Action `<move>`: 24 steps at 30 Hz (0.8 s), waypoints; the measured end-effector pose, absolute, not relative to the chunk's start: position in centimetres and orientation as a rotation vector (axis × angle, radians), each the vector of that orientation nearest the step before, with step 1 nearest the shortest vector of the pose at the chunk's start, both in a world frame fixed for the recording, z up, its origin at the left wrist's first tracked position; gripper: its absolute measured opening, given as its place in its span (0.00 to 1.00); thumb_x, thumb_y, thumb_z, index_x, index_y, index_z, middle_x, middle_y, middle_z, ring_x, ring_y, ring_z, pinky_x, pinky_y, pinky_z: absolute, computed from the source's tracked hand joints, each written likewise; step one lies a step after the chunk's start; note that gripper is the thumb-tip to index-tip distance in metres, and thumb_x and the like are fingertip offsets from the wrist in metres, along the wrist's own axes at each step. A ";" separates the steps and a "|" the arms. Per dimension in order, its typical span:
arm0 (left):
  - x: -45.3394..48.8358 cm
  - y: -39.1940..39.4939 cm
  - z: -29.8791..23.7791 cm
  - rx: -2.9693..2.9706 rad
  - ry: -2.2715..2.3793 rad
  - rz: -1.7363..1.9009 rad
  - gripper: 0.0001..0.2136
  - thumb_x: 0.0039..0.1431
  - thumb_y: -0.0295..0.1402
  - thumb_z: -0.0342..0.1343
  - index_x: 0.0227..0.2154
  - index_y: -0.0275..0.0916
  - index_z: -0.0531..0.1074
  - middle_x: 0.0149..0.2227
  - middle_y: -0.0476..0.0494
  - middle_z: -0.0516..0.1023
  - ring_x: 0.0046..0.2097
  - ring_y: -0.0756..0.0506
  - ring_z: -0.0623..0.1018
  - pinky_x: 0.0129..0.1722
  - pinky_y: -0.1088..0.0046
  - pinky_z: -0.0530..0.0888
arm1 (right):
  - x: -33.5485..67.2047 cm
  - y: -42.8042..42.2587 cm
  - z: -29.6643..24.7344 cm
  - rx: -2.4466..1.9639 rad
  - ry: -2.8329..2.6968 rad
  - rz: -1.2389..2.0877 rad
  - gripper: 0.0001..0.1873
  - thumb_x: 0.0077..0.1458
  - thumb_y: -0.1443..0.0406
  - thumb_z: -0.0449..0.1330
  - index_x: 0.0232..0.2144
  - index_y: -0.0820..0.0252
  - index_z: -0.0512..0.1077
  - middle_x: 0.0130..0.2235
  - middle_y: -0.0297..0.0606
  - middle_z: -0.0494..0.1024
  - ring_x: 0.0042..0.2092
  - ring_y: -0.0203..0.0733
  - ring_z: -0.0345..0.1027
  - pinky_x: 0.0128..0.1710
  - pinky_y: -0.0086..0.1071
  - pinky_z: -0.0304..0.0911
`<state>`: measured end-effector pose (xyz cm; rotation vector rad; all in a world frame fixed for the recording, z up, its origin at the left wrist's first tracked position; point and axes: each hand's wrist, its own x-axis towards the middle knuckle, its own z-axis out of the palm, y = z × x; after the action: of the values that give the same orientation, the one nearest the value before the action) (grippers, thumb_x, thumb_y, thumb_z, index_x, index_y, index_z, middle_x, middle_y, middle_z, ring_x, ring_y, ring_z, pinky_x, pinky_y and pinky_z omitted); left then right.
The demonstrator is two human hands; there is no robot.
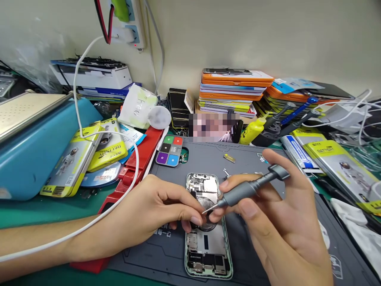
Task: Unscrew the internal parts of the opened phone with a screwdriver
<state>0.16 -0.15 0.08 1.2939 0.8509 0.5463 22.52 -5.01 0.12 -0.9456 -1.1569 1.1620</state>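
Note:
An opened phone [207, 240] lies on the dark work mat with its inner parts exposed. A round, clear-looking disc [208, 227] rests over its middle. Between the fingers and thumb of my right hand [276, 214] is a grey precision screwdriver [242, 192], its index finger at the cap. The driver's thin tip points down and left, right at the fingertips of my left hand [166, 210]. Those fingers are pinched together above the phone; whatever sits between them is too small or hidden to name.
Left of the phone lies a case with coloured squares [169, 151]. A small yellow part [229, 158] sits on the mat [205, 155]. Battery boxes [345, 171] flank both sides. A white cable [135, 167] crosses my left forearm. Stacked orange boxes [235, 85] line the wall.

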 end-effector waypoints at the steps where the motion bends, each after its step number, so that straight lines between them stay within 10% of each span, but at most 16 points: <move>1: 0.1 -0.2 0.1 1.306 0.848 0.547 0.04 0.67 0.33 0.70 0.36 0.44 0.90 0.33 0.55 0.89 0.34 0.54 0.84 0.35 0.88 0.78 | 22.4 -5.1 0.1 -0.946 -1.164 1.172 0.26 0.74 0.63 0.61 0.67 0.28 0.63 0.47 0.33 0.85 0.37 0.37 0.84 0.43 0.31 0.85; 24: 0.3 -0.3 0.6 1.318 0.816 0.520 0.07 0.71 0.35 0.67 0.43 0.47 0.90 0.36 0.53 0.90 0.35 0.53 0.86 0.36 0.87 0.80 | 22.7 -4.2 -0.2 -0.890 -1.003 1.308 0.27 0.72 0.64 0.63 0.66 0.35 0.63 0.46 0.34 0.85 0.36 0.38 0.83 0.39 0.29 0.82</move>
<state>0.28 -0.26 0.58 1.3181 0.8161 0.5202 22.66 -4.18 -0.21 -0.8904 -1.0026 1.3075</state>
